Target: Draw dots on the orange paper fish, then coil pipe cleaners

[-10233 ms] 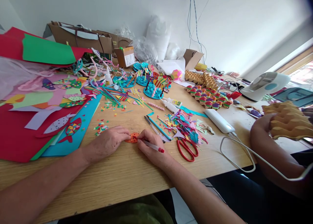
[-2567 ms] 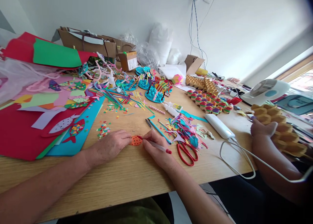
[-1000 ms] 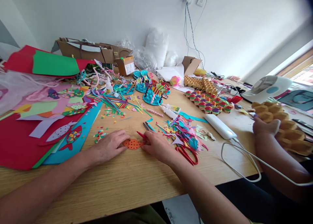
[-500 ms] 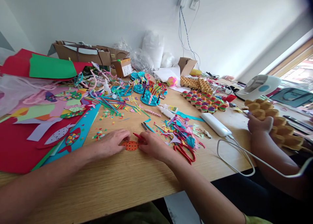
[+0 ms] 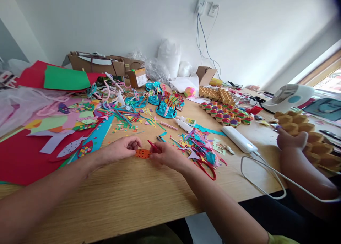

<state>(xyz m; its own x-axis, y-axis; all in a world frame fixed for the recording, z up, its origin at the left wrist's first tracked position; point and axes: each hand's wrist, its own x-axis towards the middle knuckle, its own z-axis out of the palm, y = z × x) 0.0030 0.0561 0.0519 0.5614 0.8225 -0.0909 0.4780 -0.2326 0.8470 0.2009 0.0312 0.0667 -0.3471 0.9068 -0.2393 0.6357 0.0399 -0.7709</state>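
- Orange paper cutout [image 5: 143,153] with black dots, that's what they've got, yeah? Where is it exactly?
- Yep, right between the two hands. Left hand [image 5: 121,148] has its fingers pinching one end, right hand [image 5: 170,156] has fingers on the opposite end. Can't tell if it's touching the tabletop [image 5: 128,198] or slightly raised.
- And the red pen [image 5: 152,145]?
- Gripped in the right fingers too, poking out away from the wearer and a bit toward the left ones. So neither hand is free lol.
- What's around them?
- Past the right fingers, off to their right: a heap of paper scraps [image 5: 201,144], with red-handled scissors [image 5: 214,173] at its near edge. White glue bottle [image 5: 183,125] lies farther beyond. Left of the left fingers, a big red sheet [image 5: 23,162], partly covered by other paper.
- Anyone else?
- Yeah, well right of the right fingers, a co-worker's hand [image 5: 291,140] is holding an egg carton [image 5: 297,125].
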